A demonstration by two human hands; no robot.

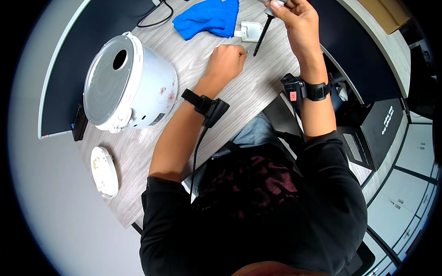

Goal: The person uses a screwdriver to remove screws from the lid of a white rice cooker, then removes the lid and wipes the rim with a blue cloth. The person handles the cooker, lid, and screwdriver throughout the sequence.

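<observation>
The person's dark shirt [258, 207] fills the near edge, with both forearms reaching out over the counter [258, 92]. The screwdriver [263, 32] hangs near upright in the right hand [294, 20], whose grip is wrapped tight around the handle, the tip pointing down at a tiny part [247, 52]. That part lies just beside the left hand [225, 62], whose grip is curled into a fist, knuckles on the counter; whether it pinches anything I cannot tell. Beyond sit a white plate [248, 31] and blue cloth [209, 17]; a cooker [129, 83] stands well left.
</observation>
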